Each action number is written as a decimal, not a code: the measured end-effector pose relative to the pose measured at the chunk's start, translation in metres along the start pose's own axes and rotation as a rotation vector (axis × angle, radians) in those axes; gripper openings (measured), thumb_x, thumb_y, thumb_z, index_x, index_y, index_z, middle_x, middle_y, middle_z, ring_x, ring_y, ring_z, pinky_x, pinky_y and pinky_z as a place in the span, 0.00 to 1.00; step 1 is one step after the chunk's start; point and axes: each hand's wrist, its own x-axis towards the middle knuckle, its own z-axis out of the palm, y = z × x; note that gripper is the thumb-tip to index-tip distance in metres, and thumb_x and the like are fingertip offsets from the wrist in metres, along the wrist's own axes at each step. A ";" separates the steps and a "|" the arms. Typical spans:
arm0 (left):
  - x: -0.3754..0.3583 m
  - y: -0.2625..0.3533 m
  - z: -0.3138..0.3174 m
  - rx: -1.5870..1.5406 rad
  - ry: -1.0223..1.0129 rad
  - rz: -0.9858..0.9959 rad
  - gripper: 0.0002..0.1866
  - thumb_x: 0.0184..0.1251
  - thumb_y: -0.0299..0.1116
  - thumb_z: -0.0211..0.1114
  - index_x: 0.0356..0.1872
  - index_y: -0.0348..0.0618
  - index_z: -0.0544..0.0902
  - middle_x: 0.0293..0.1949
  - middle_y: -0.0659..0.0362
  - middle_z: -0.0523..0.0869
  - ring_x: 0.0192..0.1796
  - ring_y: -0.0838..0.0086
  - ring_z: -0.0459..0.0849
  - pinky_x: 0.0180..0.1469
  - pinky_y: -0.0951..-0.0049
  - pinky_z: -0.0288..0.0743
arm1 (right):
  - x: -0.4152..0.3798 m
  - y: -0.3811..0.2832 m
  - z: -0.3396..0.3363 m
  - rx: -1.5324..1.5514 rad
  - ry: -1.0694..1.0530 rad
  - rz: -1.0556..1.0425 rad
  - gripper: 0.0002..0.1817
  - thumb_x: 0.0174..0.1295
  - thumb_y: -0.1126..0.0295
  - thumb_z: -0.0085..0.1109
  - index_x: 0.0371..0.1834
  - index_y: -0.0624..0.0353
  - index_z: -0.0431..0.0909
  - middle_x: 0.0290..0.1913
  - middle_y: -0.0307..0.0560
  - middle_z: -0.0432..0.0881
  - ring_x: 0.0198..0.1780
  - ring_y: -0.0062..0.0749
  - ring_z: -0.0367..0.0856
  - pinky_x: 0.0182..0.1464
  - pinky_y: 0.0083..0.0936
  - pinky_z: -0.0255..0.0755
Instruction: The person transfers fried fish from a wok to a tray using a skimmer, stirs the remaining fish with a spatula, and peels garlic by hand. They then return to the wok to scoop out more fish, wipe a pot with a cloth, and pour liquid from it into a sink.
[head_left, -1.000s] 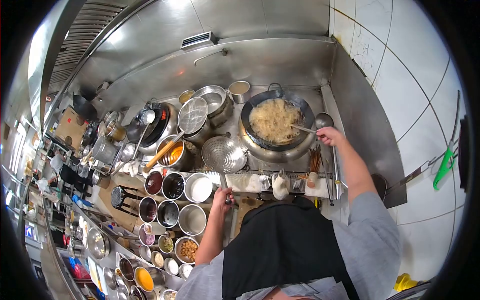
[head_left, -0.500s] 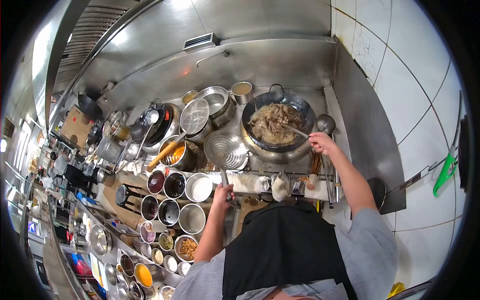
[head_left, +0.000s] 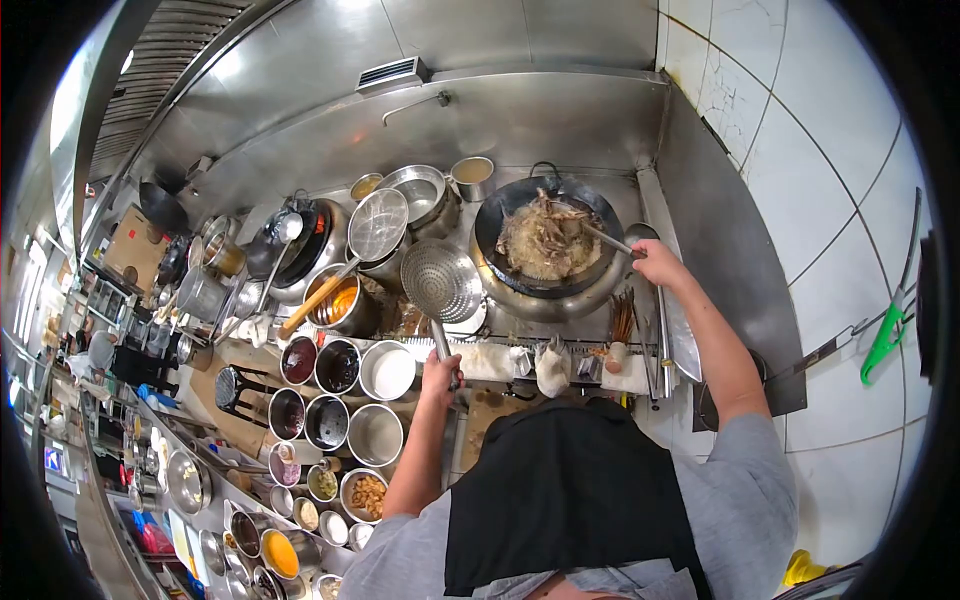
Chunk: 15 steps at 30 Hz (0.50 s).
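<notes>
Overhead view of a cooking station. The right hand (head_left: 657,263) is closed around the handle of a ladle (head_left: 600,236), whose far end lies among the noodles (head_left: 545,240) in the black wok (head_left: 548,240); the wok sits on a burner at the right of the steel range, just beside the steel side wall (head_left: 720,230). The left hand (head_left: 440,366) is closed around the handle of a perforated strainer (head_left: 441,282), whose round bowl is held just left of the wok, above the range surface and apart from the noodles. Left of the strainer stand a pot of orange liquid (head_left: 340,300) with a wooden handle across it, a wire-mesh skimmer (head_left: 378,225) resting over another pot, and a steel pot (head_left: 418,192) near the back wall. A small cup of pale liquid (head_left: 471,172) stands just behind the wok's left rim. On the table nearer the person, round steel containers of sauces (head_left: 338,365) and seasonings are ranged in rows. A holder of chopsticks (head_left: 619,330) stands at the range's front edge, below the right forearm.
</notes>
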 end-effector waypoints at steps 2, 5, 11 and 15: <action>0.005 -0.005 -0.004 -0.007 -0.005 -0.009 0.11 0.59 0.24 0.59 0.40 0.44 0.67 0.22 0.61 0.72 0.17 0.76 0.72 0.15 0.74 0.69 | -0.009 -0.013 0.000 -0.204 0.102 -0.252 0.23 0.51 0.76 0.57 0.53 0.63 0.72 0.33 0.55 0.82 0.35 0.47 0.81 0.37 0.39 0.74; 0.011 -0.011 -0.008 -0.036 -0.019 -0.041 0.11 0.59 0.24 0.60 0.39 0.44 0.67 0.22 0.61 0.72 0.17 0.76 0.72 0.15 0.74 0.69 | -0.043 -0.066 -0.014 -0.339 0.078 -0.106 0.18 0.53 0.76 0.55 0.49 0.64 0.75 0.45 0.57 0.81 0.51 0.50 0.78 0.52 0.37 0.70; 0.023 -0.021 -0.016 -0.174 -0.048 -0.197 0.08 0.60 0.25 0.60 0.36 0.44 0.68 0.22 0.61 0.71 0.18 0.76 0.72 0.17 0.75 0.69 | -0.084 -0.100 -0.019 -0.464 0.136 -0.254 0.18 0.55 0.75 0.53 0.51 0.61 0.75 0.45 0.60 0.80 0.49 0.55 0.76 0.52 0.43 0.70; 0.046 -0.049 -0.022 -0.313 -0.036 -0.316 0.06 0.60 0.25 0.59 0.32 0.42 0.70 0.20 0.61 0.70 0.19 0.76 0.71 0.18 0.76 0.68 | -0.112 -0.113 0.005 -0.395 -0.005 -0.240 0.18 0.55 0.76 0.52 0.51 0.60 0.75 0.43 0.61 0.79 0.47 0.56 0.77 0.52 0.44 0.70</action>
